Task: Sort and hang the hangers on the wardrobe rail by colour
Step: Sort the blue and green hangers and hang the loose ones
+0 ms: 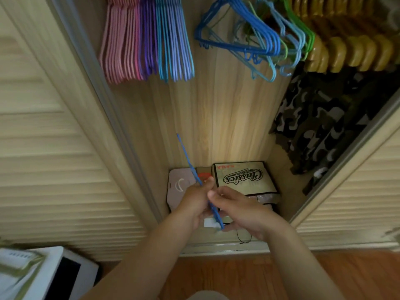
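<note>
I hold a blue hanger (186, 154) edge-on in front of the open wardrobe, low down. My left hand (194, 200) grips it near the middle, and my right hand (240, 211) holds its lower part with fingers curled round it. At the top left, sorted hangers hang in tight groups: pink hangers (121, 44), purple hangers (148, 40) and light blue hangers (175, 42). To their right a tangled bunch of blue and green hangers (259, 37) hangs unsorted. Wooden hangers (350, 46) fill the top right. The rail itself is out of view.
Slatted sliding doors (54, 137) flank the opening on both sides. Camouflage clothes (329, 126) hang at the right. On the wardrobe floor lie a box marked "Classics" (242, 176) and a grey flat item (179, 182). A white appliance (60, 273) stands at the lower left.
</note>
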`<state>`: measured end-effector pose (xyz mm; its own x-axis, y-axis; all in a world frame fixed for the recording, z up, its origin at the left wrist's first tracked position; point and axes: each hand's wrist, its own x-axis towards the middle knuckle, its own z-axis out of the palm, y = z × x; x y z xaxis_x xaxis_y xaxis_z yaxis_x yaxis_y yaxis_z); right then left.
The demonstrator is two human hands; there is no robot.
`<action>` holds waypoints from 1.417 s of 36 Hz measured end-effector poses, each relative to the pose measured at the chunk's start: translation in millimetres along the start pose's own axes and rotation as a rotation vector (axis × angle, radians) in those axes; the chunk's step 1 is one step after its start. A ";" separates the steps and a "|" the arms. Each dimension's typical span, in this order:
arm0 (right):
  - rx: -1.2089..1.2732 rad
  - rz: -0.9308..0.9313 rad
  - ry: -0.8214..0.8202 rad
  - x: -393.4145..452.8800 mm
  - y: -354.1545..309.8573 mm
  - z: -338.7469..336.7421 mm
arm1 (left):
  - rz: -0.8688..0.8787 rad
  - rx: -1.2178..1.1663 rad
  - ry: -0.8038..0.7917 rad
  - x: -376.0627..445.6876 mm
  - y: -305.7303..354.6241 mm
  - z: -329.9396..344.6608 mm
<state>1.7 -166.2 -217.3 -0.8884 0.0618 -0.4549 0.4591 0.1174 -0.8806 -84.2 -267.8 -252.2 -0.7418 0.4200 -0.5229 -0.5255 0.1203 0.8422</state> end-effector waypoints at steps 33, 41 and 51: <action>-0.190 -0.682 0.734 108.5 -264.7 -61.7 | 1.755 1.616 1.117 -82.6 319.7 -162.8; -0.327 -0.631 0.692 136.8 -262.4 -58.4 | 1.841 1.553 1.090 -73.1 321.8 -170.0; -0.423 -0.668 0.696 142.4 -271.3 -50.3 | 1.878 1.520 1.053 -71.9 326.0 -169.0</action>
<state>-249.4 -139.4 -36.5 -0.8259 0.3970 0.4004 -0.0415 0.6654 -0.7453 -272.5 -410.8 37.8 0.0177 0.5067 0.8619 0.5768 0.6990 -0.4227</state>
